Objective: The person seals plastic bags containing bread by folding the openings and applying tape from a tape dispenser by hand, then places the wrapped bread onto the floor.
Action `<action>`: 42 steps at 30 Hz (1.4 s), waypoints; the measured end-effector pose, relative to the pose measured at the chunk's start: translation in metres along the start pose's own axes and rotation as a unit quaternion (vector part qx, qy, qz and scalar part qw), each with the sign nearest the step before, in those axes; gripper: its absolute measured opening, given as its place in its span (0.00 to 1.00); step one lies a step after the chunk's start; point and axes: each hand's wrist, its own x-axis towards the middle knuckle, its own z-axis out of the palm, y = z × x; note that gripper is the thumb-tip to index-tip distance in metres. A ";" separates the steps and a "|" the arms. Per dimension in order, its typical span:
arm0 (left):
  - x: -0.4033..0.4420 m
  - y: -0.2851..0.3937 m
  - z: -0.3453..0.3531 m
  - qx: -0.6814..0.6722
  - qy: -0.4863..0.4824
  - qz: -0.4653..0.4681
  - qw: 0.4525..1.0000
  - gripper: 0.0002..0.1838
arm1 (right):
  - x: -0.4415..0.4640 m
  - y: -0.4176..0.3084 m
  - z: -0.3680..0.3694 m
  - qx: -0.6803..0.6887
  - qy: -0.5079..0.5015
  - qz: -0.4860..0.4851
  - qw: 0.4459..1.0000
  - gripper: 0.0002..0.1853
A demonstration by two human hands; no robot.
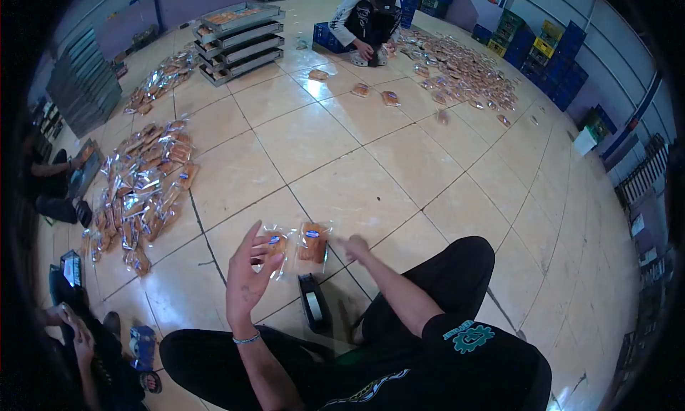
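Two clear-wrapped bread packs with blue labels lie side by side on the tiled floor in front of me. My left hand (250,272) is raised over the left pack (277,245), fingers apart, and partly covers it; nothing shows in its grasp. Just right of the right pack (312,243) is my right hand (353,248), its index finger stretched toward the pack's edge and the other fingers curled. Whether it holds something small cannot be made out. A black tape dispenser (312,302) stands on the floor between my legs, below the packs.
Wrapped packs form a pile (146,186) at left and a wide spread (464,68) at the back right. Stacked metal trays (239,43) stand at the back. One person (367,18) sits ahead, others at the left edge. Crates (556,58) line the right wall.
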 end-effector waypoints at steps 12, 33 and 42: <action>0.002 -0.010 -0.005 0.031 -0.007 -0.010 0.999 0.36 | -0.050 -0.051 0.030 0.086 -0.048 -0.121 0.988 0.26; 0.007 0.000 0.016 -0.165 0.108 0.011 0.980 0.37 | -0.224 -0.241 -0.068 -0.137 0.003 -0.695 0.706 0.22; 0.005 0.003 0.018 -0.178 0.175 0.059 0.967 0.26 | -0.225 -0.289 -0.045 -0.201 -0.052 -0.688 0.695 0.10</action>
